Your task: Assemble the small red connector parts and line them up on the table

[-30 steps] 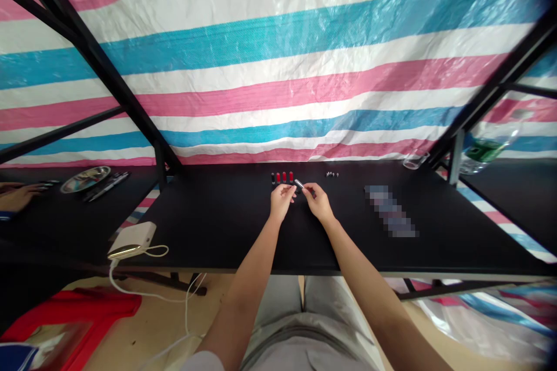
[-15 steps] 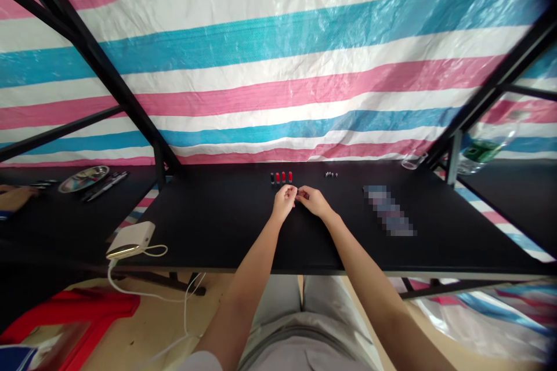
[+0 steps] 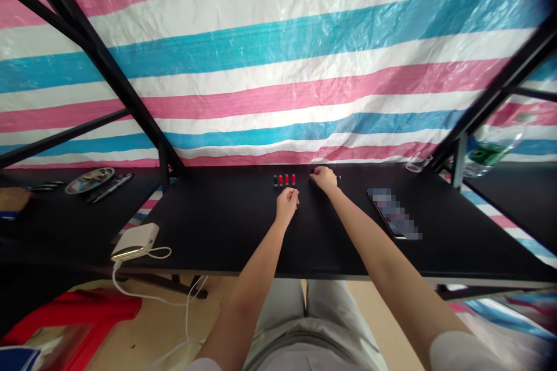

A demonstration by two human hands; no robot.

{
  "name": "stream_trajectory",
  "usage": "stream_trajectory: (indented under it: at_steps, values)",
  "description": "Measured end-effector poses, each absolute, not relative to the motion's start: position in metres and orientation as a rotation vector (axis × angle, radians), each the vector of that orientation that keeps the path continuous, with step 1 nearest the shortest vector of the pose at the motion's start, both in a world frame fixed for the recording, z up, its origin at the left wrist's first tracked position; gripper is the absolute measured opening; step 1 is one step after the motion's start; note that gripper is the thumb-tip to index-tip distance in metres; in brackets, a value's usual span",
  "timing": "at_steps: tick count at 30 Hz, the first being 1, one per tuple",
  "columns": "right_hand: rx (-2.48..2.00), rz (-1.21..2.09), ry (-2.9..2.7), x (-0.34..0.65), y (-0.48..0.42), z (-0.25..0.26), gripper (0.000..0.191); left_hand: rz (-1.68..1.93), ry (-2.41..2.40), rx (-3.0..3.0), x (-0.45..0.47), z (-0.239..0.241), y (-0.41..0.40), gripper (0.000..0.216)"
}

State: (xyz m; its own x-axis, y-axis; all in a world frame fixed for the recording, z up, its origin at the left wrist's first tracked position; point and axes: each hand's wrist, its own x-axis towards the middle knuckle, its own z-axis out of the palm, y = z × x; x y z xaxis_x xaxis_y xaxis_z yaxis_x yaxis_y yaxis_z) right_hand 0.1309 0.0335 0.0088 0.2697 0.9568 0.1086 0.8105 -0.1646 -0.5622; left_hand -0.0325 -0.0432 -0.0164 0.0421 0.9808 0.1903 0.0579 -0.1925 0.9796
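My left hand [image 3: 288, 207] rests over the black table with its fingers curled together; what is in them, if anything, is hidden. Just beyond it stands a short row of small cylinders: one black cylinder [image 3: 275, 181] at the left, then several red ones [image 3: 286, 179]. Farther right, my right hand [image 3: 325, 178] pinches a small dark piece [image 3: 312, 172] near the back of the table. Past that hand, a tiny silvery piece [image 3: 340, 177] peeks out, and the others near it are covered by the hand.
A phone [image 3: 389, 214] lies to the right, partly blurred out. At the left edge sits a white power bank [image 3: 137, 242] with a cable. A clear cup [image 3: 418, 163] stands at the back right. On the left table are a round tray [image 3: 90, 180] and pens [image 3: 111, 188].
My right hand has moved away from my left, to the right and back, now covering most of the silvery pieces. My left hand stays near the row of cylinders.
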Motion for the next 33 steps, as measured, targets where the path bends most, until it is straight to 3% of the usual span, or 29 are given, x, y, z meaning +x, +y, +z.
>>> stream_trajectory:
  at_steps: [33]
  values:
    - [-2.085, 0.450, -1.526, 0.129, 0.055, -0.021, 0.014, 1.256, 1.219, 1.493, -0.033, -0.022, -0.038, 0.023]
